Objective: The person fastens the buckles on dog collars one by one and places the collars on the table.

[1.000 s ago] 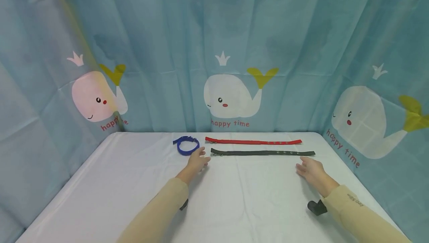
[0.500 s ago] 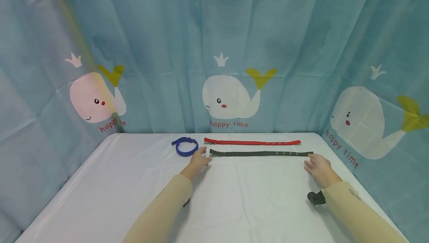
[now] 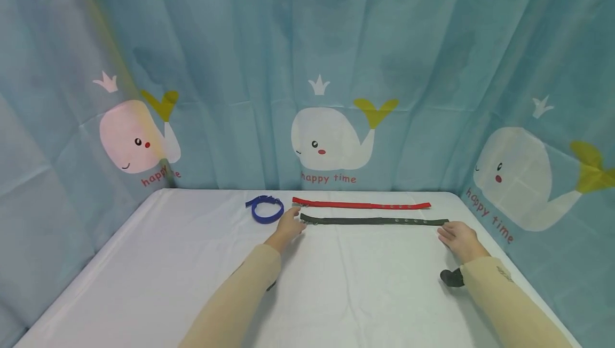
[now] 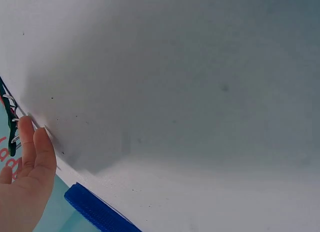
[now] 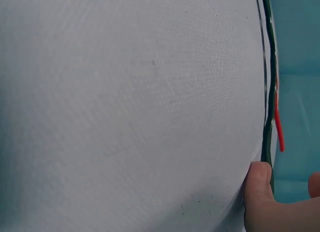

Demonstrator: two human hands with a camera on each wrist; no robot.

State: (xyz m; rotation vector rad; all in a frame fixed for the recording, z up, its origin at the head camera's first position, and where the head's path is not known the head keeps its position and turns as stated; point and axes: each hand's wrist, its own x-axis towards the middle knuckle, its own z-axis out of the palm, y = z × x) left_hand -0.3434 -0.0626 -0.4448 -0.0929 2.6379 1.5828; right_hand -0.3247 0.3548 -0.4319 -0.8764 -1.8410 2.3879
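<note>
A dark green pet collar [image 3: 365, 221] lies stretched out on the white table, buckle end to the left, eyelets to the right. My left hand [image 3: 287, 225] is beside its buckle end, fingers extended; in the left wrist view the fingertips [image 4: 26, 126] are right at the metal rings of the buckle [image 4: 12, 119]. At the opposite end is my right hand [image 3: 463, 241]. In the right wrist view its thumb [image 5: 259, 179] meets the strap end [image 5: 267, 147], with another finger apart from it. A blue collar [image 3: 266, 220], closed into a loop, lies just left of my left hand.
Behind the green collar, a red collar [image 3: 360, 205] lies straight and roughly parallel to it. A blue curtain [image 3: 230, 140] with whale prints hangs at the table's back and sides. A black piece [image 3: 451, 277] sticks out beneath the right sleeve.
My right hand has moved right and settled at the eyelet end of the green collar. My left hand has shifted slightly right at the buckle end. The collars lie as before.
</note>
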